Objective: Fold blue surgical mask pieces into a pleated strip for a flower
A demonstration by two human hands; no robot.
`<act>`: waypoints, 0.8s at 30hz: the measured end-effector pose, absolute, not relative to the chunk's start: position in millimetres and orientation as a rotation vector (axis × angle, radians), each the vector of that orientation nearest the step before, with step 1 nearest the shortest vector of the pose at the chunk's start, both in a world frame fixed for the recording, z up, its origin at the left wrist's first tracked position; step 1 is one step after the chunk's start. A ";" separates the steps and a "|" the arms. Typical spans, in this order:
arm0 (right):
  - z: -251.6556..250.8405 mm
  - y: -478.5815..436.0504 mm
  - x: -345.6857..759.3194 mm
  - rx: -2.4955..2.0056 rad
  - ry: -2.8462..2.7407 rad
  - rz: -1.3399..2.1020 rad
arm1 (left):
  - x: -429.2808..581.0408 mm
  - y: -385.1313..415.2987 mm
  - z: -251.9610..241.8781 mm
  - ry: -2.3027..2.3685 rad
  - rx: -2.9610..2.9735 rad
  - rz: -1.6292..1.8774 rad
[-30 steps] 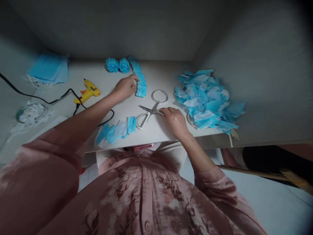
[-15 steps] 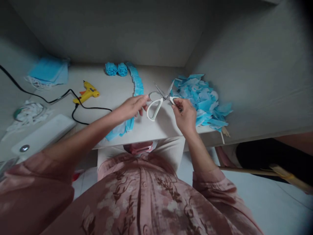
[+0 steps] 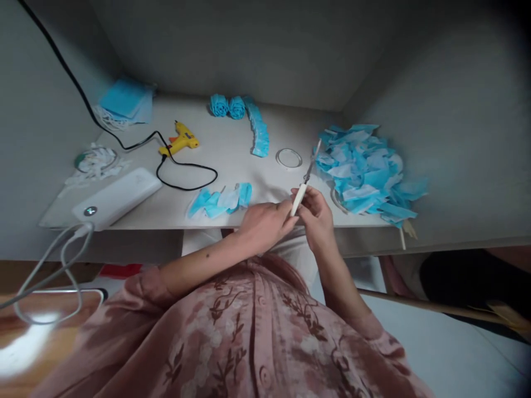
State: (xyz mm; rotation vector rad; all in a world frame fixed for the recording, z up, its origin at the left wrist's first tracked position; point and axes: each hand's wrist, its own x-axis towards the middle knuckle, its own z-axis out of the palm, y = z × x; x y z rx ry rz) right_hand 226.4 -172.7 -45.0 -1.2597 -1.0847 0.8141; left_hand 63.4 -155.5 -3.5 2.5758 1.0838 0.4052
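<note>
A pair of white-handled scissors (image 3: 297,200) is held near the table's front edge, its blades together and pointing away toward the right. My left hand (image 3: 264,225) grips the lower end of the handle between thumb and fingers. On the other side, my right hand (image 3: 318,216) has its fingers curled round the same handle, partly hidden behind it. Beyond the hands lies a thin round ring (image 3: 289,158). Left of my left hand are cut blue and white fabric pieces (image 3: 222,202). A gathered blue strip (image 3: 258,130) runs from two rolled blue rosettes (image 3: 228,106).
A heap of blue and white scraps (image 3: 365,171) covers the table's right side. At the left are a yellow glue gun (image 3: 180,139) with a black cord, a white power bank (image 3: 118,198), white strips (image 3: 97,161) and stacked blue masks (image 3: 126,100). Walls enclose the back and sides.
The scissors have gone from spread to closed and come nearer the front edge. My left hand has moved right onto their handle. The view has shifted left, showing more of the power bank's cable.
</note>
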 end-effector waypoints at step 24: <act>-34.4 -165.2 273.0 -1.788 -1.434 0.212 | -51.1 -130.3 -49.2 1.244 2.551 0.730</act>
